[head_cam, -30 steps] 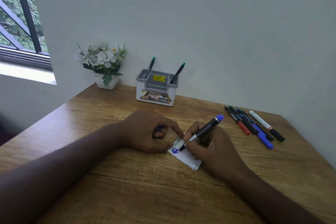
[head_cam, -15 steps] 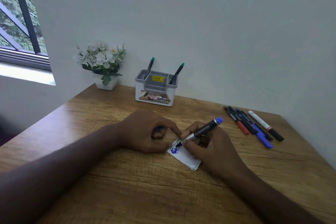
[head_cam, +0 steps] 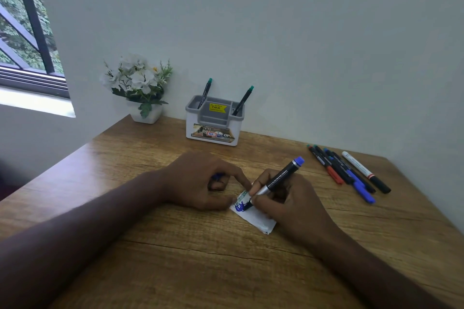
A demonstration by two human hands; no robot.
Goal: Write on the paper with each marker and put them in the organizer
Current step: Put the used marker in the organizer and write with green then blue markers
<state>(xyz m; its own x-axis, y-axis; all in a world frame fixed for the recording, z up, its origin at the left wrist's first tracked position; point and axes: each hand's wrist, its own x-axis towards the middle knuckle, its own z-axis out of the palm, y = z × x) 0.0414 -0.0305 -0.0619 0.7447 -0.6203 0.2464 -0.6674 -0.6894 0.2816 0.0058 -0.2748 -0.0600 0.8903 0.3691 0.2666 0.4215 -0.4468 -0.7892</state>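
Observation:
A small white paper [head_cam: 256, 217] lies on the wooden table [head_cam: 200, 258], with green and blue scribbles at its left end. My right hand [head_cam: 288, 204] grips a black marker with a blue end [head_cam: 281, 179], its tip touching the paper. My left hand [head_cam: 200, 183] rests beside it, index fingertip pinning the paper's upper edge, with a blue cap [head_cam: 218, 176] curled in the fingers. The grey and white organizer [head_cam: 214, 120] stands at the wall with two green-capped markers [head_cam: 204, 93] upright in it. Several more markers [head_cam: 349, 172] lie at the right.
A white pot of white flowers [head_cam: 140, 88] stands at the back left corner of the table. A window with dark bars [head_cam: 22, 27] is at far left. The wall runs close behind the organizer and along the table's right edge.
The marker tip has shifted slightly over the paper and the blue scribble has grown. My left hand has stayed in place.

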